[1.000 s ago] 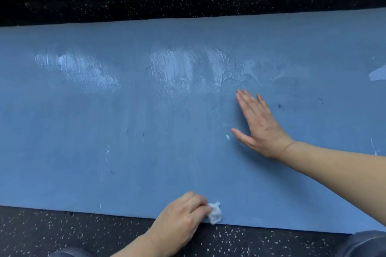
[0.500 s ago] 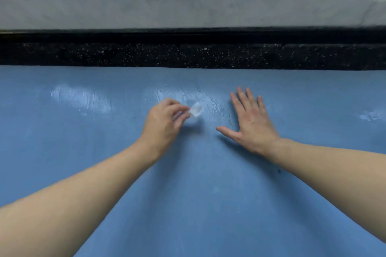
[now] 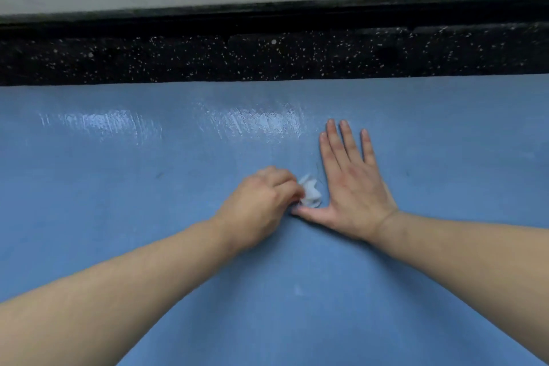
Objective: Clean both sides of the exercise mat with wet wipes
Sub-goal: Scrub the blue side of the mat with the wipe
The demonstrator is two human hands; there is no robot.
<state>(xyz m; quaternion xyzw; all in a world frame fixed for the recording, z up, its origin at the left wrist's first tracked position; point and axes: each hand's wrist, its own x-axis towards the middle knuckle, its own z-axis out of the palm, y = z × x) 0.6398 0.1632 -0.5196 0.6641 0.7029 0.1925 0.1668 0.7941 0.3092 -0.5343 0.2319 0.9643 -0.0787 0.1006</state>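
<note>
Now the blue exercise mat (image 3: 297,291) is seen flat on the dark speckled floor (image 3: 267,59), with the crumpled wet wipe (image 3: 310,194) pressed on it mid-mat, pulled back from the glossy wet streaks (image 3: 255,122) where it was half a second ago. The wipe is pinched in the closed fingers of the left hand (image 3: 261,205); the right hand (image 3: 353,187) is kept spread flat, empty, bracing the mat just beside it. A return stroke is judged underway; this side is only partly wiped.

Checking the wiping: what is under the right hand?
The right hand lies flat on the blue mat. The wet wipe sits beside it, in the left hand. The mat beneath the palm is hidden.
</note>
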